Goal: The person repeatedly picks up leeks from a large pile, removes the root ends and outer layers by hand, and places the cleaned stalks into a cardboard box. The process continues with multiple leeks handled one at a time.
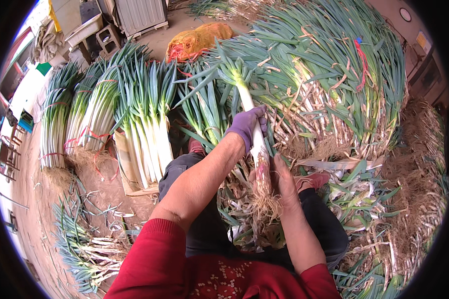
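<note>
My left hand, in a purple glove, is closed around the white shaft of a large Welsh onion. The stalk tilts a little, green leaves at the far end and shaggy roots toward me. Purplish, dirt-stained skin covers its lower part. My bare right hand cradles that root end, thumb along the right side and the other fingers mostly hidden behind it. Below both hands, stripped skins and leaves lie heaped between my legs. Cleaned white-shafted onions rest in a wooden trough-like holder to my left.
Tied bundles of onions stand at the left, bound with red ties. A big pile of uncleaned onions fills the right and far side. Behind is an orange mesh sack. Loose thin onions lie on the floor at lower left.
</note>
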A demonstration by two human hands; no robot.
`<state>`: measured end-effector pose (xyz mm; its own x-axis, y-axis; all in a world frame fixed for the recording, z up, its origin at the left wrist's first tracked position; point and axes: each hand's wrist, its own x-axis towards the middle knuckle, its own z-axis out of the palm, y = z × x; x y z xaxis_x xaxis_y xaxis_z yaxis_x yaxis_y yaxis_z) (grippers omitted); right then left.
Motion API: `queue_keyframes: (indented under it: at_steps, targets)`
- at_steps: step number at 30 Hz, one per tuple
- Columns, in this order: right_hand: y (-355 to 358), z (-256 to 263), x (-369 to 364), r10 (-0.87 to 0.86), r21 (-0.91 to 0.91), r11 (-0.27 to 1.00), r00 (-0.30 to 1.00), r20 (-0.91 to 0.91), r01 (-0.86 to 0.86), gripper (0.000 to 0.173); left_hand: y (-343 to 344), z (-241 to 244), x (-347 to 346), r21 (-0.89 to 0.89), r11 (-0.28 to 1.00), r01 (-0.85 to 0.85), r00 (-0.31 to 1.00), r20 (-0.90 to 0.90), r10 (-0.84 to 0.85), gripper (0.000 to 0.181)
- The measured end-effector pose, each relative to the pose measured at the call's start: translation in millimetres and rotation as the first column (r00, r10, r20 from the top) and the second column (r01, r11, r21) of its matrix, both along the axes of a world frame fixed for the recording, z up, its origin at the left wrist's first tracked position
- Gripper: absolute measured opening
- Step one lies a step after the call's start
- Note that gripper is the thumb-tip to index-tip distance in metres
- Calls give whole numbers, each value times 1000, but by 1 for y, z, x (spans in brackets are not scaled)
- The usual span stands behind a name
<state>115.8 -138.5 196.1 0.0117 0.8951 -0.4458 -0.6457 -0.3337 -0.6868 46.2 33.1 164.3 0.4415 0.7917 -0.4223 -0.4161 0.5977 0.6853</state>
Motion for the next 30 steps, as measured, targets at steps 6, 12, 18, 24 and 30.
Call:
queue_keyframes:
  at_steps: [6,12,18,24,30]
  targets:
    - [-118,-7,19,68,76,986,768,637,-150,37,41,-35,2,-26,974,-226,963,-156,219,15]
    - [-237,17,46,103,-132,991,671,734,-8,32,71,-39,-16,18,922,-387,890,-254,379,17]
    - [-194,-35,73,122,-147,979,-170,978,-140,76,43,-39,4,22,937,-348,924,-160,347,14]
    - [-46,-31,8,-118,291,954,798,591,-75,56,-4,-6,7,135,951,-277,953,-85,289,13]
    - [-65,-43,-30,109,120,922,543,832,-368,31,41,66,-49,341,917,-207,973,-24,229,18]
